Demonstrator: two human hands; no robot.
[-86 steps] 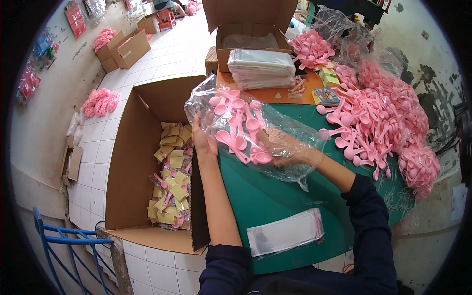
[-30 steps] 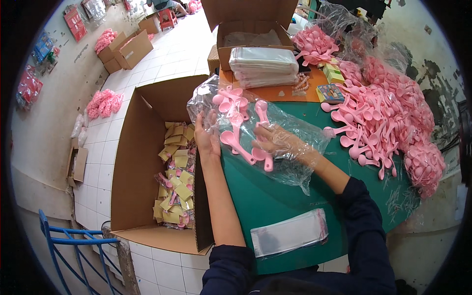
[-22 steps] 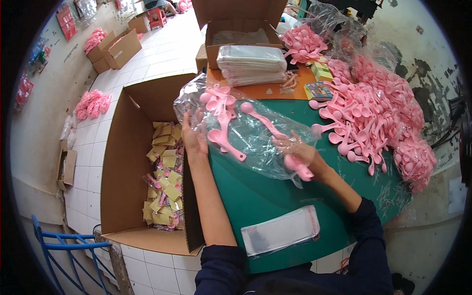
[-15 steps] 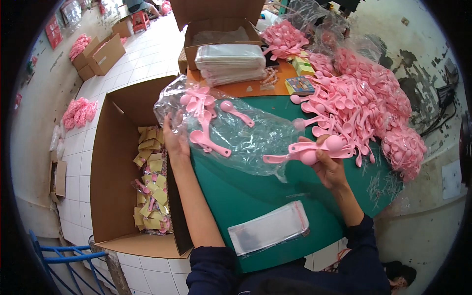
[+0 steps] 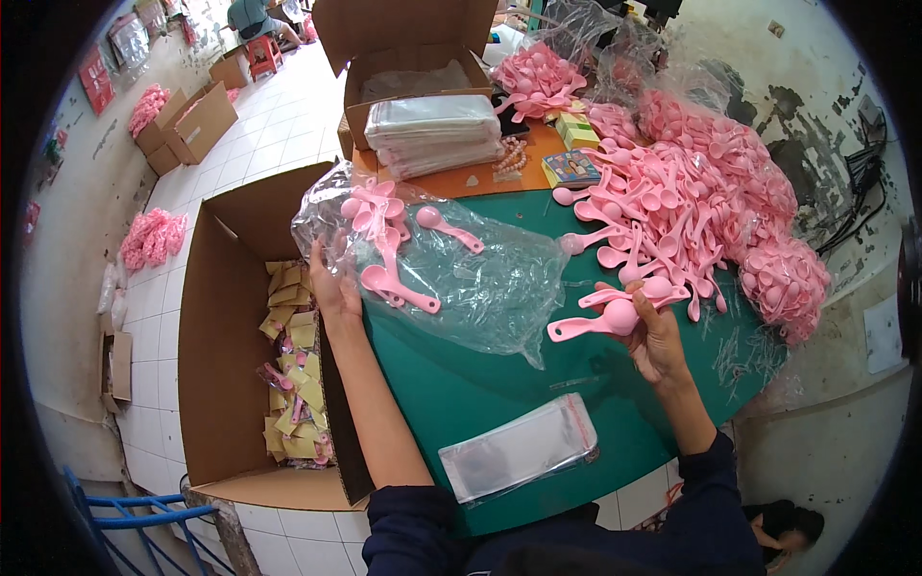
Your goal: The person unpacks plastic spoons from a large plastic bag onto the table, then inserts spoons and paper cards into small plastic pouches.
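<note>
Toward the green table [image 5: 480, 394]'s right edge, your right hand [image 5: 657, 348] clasps several pink spoons [image 5: 619, 317], while at its left edge your left hand [image 5: 336, 293] touches the clear bag [image 5: 480, 288] of loose spoons [image 5: 389, 276], its grip unclear.

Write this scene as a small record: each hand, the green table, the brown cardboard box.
Left hand: touching the left end of a clear plastic bag with pink round-bowled spoons inside
Right hand: holding several matching spoons, outside the bag
Green table: flat clear plastic sleeves near person; pink spoon heap at right
Brown cardboard box: open, containing yellow-card packets
</note>
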